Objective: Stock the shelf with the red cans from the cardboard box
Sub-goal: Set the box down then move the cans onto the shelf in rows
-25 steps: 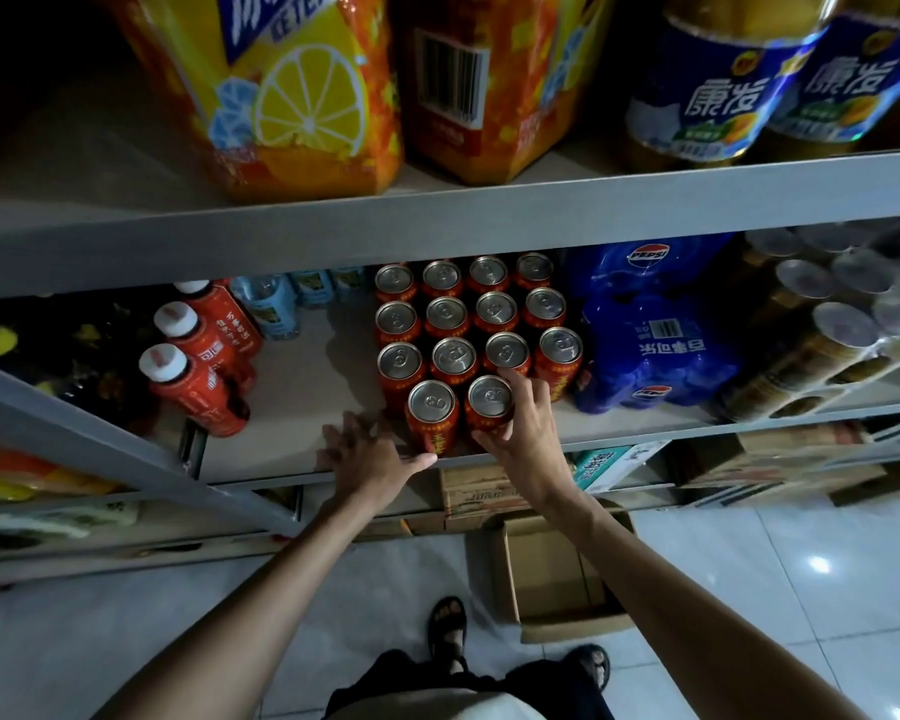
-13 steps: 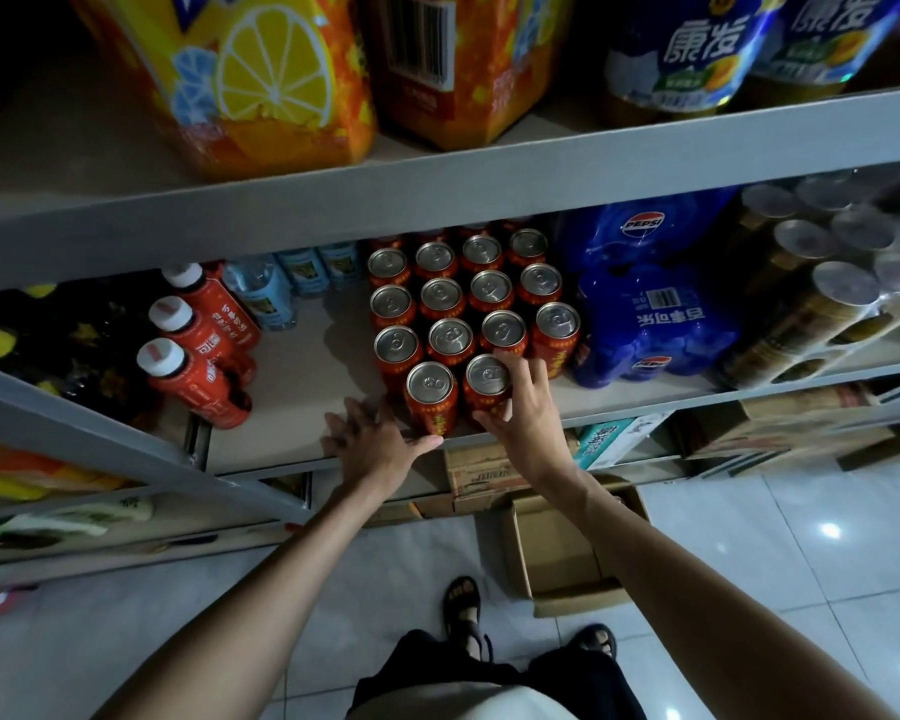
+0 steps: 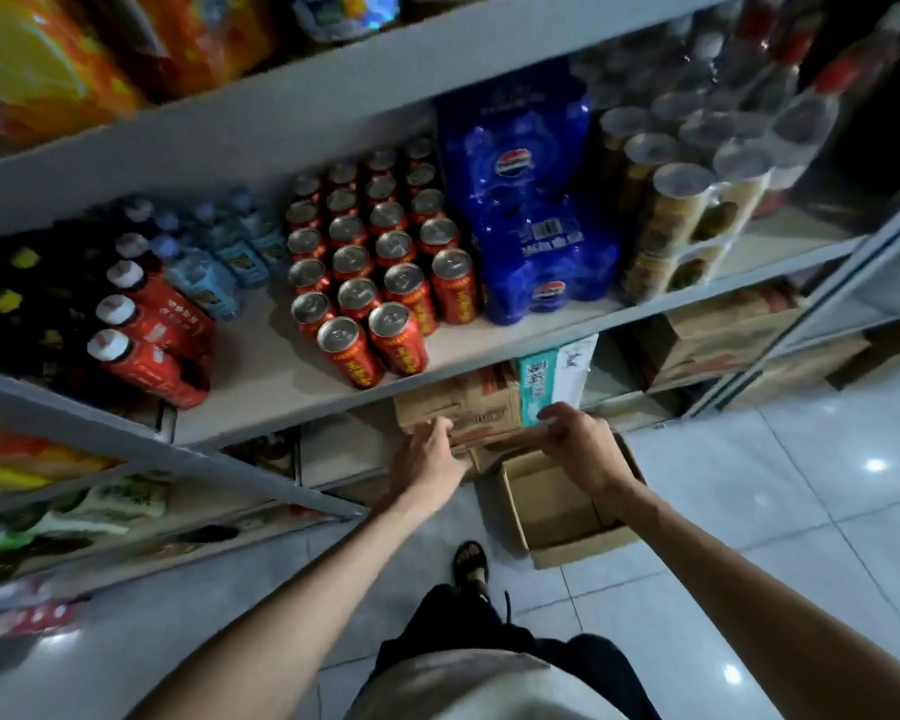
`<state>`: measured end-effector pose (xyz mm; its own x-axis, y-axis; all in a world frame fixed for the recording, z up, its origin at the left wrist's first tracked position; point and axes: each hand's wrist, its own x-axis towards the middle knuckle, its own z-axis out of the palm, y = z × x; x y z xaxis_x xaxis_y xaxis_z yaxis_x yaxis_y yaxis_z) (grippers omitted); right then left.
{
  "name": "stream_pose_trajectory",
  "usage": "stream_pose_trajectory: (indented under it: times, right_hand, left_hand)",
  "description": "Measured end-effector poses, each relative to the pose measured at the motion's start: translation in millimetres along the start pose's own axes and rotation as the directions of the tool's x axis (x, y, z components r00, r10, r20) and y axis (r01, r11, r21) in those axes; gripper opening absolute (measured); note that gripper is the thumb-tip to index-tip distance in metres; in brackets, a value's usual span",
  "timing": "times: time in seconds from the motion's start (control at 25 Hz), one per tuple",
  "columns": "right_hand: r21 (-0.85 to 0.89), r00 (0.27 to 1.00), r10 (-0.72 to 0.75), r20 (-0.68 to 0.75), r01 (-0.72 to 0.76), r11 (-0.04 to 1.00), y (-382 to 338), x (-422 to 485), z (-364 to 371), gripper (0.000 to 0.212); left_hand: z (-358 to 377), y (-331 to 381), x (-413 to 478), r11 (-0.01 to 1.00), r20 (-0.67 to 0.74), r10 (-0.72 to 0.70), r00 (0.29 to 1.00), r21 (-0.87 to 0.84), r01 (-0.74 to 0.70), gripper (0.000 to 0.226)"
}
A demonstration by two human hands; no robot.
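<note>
Several red cans point(image 3: 380, 283) stand in rows on the middle grey shelf point(image 3: 261, 376), the two nearest at its front edge. Below the shelf, an open cardboard box point(image 3: 557, 511) sits on the floor; no cans show in the part of its inside that I can see. My left hand point(image 3: 427, 457) grips the box's far flap at its left end, fingers curled against the cardboard. At the flap's right end, my right hand point(image 3: 578, 444) pinches it with curled fingers. Neither hand holds a can.
Red bottles point(image 3: 146, 330) and pale blue bottles point(image 3: 214, 262) stand left of the cans, a blue Pepsi pack point(image 3: 531, 210) right. A closed carton point(image 3: 458, 402) and a teal pack point(image 3: 539, 381) sit under the shelf. My sandalled foot point(image 3: 470, 563) is on the tiled floor.
Both hands have left the front cans on the shelf and dropped to the cardboard box below. The view has tilted downward and to the right.
</note>
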<state>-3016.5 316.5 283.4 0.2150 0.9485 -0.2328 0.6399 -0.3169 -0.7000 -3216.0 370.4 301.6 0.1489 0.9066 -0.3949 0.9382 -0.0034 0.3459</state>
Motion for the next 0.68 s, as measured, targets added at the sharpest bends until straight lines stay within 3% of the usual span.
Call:
stream_pose_trajectory:
  times: [0.12,0.24,0.44,0.56,0.68]
  right_hand:
    - [-0.018,0.992,0.082,0.092,-0.081,0.997,52.0,-27.8,-18.3,0.027]
    - [0.043,0.958,0.265,0.111,-0.271,0.962,110.5,-58.5,-30.2,0.018]
    - [0.175,0.842,0.538,0.035,-0.535,0.826,207.8,-79.6,-14.6,0.013]
    - [0.108,0.811,0.585,0.025,-0.584,0.805,280.9,-50.3,33.2,0.030]
    - [0.054,0.829,0.558,0.045,-0.560,0.827,369.3,16.1,106.1,0.038]
  left_hand:
    - [26.2,53.5,3.7,0.988,0.219,0.068,0.973,-0.151,-0.035,0.034]
    - [65.9,101.0,12.8,0.975,0.380,0.129,0.916,-0.215,-0.048,0.033]
    - [156.7,130.8,66.1,0.986,0.527,0.156,0.835,-0.035,-0.162,0.032]
    - [242.0,120.7,124.0,0.957,0.608,0.134,0.782,0.124,-0.261,0.033]
    - [350.1,91.4,200.0,0.900,0.597,0.182,0.781,0.219,-0.377,0.031]
